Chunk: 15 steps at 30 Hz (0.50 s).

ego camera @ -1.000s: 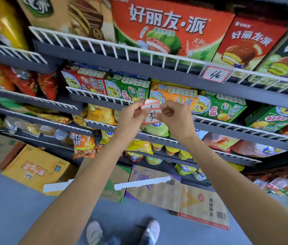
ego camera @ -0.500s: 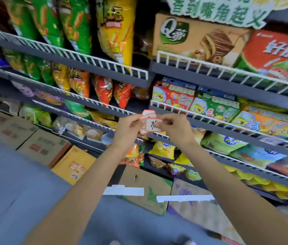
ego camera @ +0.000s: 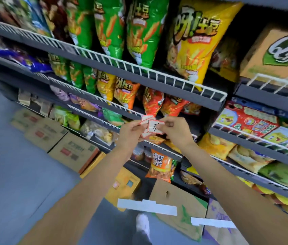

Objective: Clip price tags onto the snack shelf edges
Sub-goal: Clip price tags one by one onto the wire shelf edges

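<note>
snack shelves [ego camera: 139,73] behind; both hands pinch price tags [ego camera: 154,127] between them.

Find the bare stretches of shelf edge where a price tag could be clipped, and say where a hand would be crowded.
Free: the white wire rail below the green and yellow chip bags carries no tag. Crowded: the next rail down, where orange bags hang over the wire, and mid-frame, where the left hand and right hand hold the price tags.

Red-bordered white price tags [ego camera: 154,127], fanned, handwritten, before wire-edged snack shelf [ego camera: 115,106]
</note>
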Tool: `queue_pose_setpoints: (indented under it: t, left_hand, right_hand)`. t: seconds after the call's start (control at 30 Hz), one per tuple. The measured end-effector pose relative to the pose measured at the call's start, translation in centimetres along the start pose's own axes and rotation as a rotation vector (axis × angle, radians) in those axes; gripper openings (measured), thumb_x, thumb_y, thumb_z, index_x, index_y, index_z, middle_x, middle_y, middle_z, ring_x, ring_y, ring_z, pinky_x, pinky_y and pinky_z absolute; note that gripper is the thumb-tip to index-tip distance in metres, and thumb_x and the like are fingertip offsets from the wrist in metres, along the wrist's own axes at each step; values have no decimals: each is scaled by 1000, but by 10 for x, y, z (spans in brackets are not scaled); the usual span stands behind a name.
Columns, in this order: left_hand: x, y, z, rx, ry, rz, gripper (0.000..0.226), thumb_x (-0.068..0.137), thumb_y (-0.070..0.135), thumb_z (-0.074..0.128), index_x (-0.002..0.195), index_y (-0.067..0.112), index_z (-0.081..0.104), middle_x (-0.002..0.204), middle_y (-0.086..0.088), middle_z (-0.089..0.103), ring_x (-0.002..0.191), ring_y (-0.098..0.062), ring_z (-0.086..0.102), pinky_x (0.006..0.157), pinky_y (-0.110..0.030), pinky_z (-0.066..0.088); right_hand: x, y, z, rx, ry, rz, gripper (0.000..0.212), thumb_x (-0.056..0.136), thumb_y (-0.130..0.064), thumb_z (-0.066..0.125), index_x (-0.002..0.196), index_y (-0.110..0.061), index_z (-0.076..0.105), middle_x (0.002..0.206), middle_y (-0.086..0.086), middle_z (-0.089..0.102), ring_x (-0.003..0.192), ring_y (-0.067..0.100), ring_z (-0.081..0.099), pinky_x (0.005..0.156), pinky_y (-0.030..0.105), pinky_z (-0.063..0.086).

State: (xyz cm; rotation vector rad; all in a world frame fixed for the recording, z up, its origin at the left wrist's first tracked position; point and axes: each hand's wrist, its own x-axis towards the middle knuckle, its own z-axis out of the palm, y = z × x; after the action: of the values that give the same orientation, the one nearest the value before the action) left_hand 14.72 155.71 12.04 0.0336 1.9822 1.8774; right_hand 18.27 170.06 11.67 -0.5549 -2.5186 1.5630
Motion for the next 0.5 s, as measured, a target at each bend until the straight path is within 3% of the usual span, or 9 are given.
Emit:
queue_pose_setpoints:
  t: [0.07,0.13,0.23,0.33,0.43,0.5]
  left_hand:
    - [22,4,-21,13,25,-4,21,94,5,50,108,-3,64,89,-11,65,84,-22,63,77,-28,57]
    - [38,9,-43,13,38,5,19,94,5,50,105,-1,64,90,-12,65,82,-20,62,69,-22,58]
    - [61,16,-78,14,76,31,15,93,2,50,87,1,64,73,-10,58,68,-21,57,51,-14,51]
    - [89,21,-115,24,110,33,24,93,0,49,71,5,58,63,-6,48,70,-24,50,52,-12,50]
    - [119,23,-156,20,100,4,19,94,-3,45,100,-3,63,81,-11,62,69,-20,61,53,-14,53]
    - [143,24,-187,57,94,-5,21,94,-2,45,106,-3,62,87,-11,63,65,-10,64,53,-13,53]
  right_hand:
    - [23,-11,21,13,-36,-11,4,85,-15,66,87,-13,69,72,9,66,65,15,58,62,31,46]
    - [39,-24,41,3,-58,-47,8,86,-16,65,78,-14,68,62,4,62,54,7,52,55,22,41]
    - [64,-45,70,-32,-76,-66,14,86,-19,66,73,-14,67,60,2,60,50,4,48,51,18,37]
    - [92,-66,103,-67,-94,-56,19,86,-19,66,67,-15,64,57,4,58,49,6,48,52,22,37]
    - [120,-82,144,-17,-86,-17,17,87,-14,65,71,-12,62,59,3,58,44,1,55,49,12,41]
    - [139,-90,176,-17,-53,1,15,88,-13,63,73,-11,63,64,4,62,53,11,63,57,24,49]
